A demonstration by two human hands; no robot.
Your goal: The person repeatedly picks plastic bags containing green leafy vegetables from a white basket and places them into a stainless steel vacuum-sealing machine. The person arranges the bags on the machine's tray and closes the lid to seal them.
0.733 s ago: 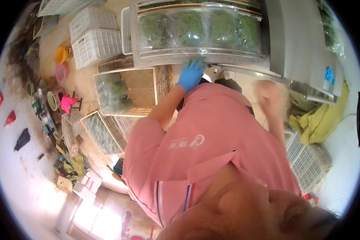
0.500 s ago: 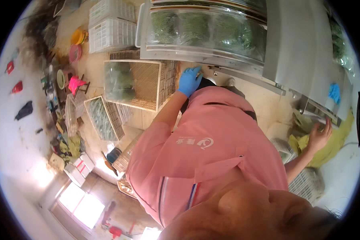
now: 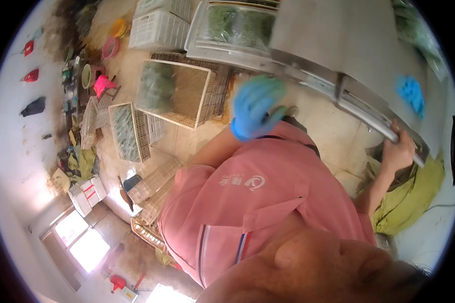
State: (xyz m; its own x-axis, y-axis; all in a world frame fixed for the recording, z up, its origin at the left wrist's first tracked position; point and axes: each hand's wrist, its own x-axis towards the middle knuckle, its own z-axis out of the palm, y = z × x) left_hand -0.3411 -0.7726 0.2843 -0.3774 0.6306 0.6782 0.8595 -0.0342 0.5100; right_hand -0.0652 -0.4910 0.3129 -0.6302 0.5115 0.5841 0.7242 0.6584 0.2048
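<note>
My left hand (image 3: 255, 108), in a blue glove, is raised before the front of a steel machine. It is blurred, but the thumb stands apart from the fingers and nothing is in them. My bare right hand (image 3: 400, 150) has its fingers wrapped round the right end of a metal bar (image 3: 366, 113) along the front edge of the machine's steel lid (image 3: 313, 38). To the left of the lid, clear bags of green vegetables (image 3: 237, 25) lie on the machine. The lid hides the rest of that row.
A beige crate (image 3: 192, 96) with bagged greens stands left of me, beside another crate (image 3: 126, 134). White crates (image 3: 159, 30) are stacked farther off. A blue glove (image 3: 411, 96) lies on the machine's right side. Yellow-green cloth (image 3: 414, 197) hangs below my right hand.
The steel lid has come left over part of the bags. My right hand has closed on its front bar. My left hand has lifted away from beside the crate and moved right.
</note>
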